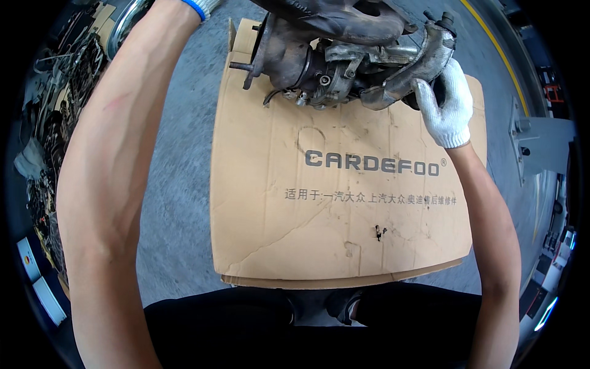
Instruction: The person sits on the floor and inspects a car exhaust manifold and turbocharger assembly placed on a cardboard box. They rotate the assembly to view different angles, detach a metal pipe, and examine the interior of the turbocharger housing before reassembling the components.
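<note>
A turbocharger with a dark, rusty exhaust manifold lies at the far side of a cardboard sheet, its top cut off by the picture's edge. My right hand, in a white knit glove, grips its right end by a silver heat shield. The thumb shows on the near side; the other fingers are partly hidden behind the metal. My left forearm stretches up along the left, and only a blue-edged glove cuff shows at the top; the left hand itself lies beyond the picture.
A small black fragment lies on the near part of the cardboard, among oily stains. Piled metal parts line the left side of the grey floor. A grey metal bracket stands at the right, near a yellow floor line.
</note>
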Motion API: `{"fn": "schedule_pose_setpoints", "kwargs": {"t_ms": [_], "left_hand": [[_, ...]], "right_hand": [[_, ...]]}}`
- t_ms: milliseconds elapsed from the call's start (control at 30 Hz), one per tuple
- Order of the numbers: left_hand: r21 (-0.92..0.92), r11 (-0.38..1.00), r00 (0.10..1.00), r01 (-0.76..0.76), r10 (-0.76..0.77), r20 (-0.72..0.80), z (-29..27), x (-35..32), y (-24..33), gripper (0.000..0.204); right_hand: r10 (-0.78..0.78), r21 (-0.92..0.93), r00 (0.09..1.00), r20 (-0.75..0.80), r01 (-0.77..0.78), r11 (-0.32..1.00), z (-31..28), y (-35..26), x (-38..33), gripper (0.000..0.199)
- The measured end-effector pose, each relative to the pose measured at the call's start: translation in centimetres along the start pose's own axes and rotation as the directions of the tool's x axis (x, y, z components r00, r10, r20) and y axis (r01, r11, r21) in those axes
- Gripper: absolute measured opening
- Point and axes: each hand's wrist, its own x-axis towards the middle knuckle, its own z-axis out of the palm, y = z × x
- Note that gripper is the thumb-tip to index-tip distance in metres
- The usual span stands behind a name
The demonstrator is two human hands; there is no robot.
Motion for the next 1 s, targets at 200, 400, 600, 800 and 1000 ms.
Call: {"fn": "schedule_pose_setpoints", "kwargs": {"t_ms": [200,400,600,800,1000], "left_hand": [[0.153,0.985,0.990,-0.080,0.097,-0.107,4.1,-2.6,-1.8,0.072],[0.155,0.987,0.999,0.039,-0.040,0.003,3.3,-2.6,-1.2,0.077],[0.196,0.980,0.990,-0.040,0.066,-0.127,3.7,-2.1,-1.4,0.079],[0.250,0.962,0.984,-0.112,0.142,-0.105,4.8,-3.1,-2.3,0.080],[0.221,0.975,1.000,0.003,0.000,-0.014,3.3,-2.4,-1.2,0.081]], "right_hand": [[0.021,-0.023,1.000,0.014,-0.021,1.000,0.1,0.3,-0.2,0.033],[0.027,-0.009,1.000,0.017,-0.027,1.000,0.2,0.3,-0.2,0.033],[0.009,0.009,1.000,0.000,-0.009,1.000,0.1,0.2,-0.1,0.030],[-0.009,0.001,1.000,-0.010,0.009,1.000,0.1,0.1,0.0,0.029],[-0.042,-0.011,0.999,-0.023,0.042,0.999,0.1,0.2,0.1,0.028]]}}
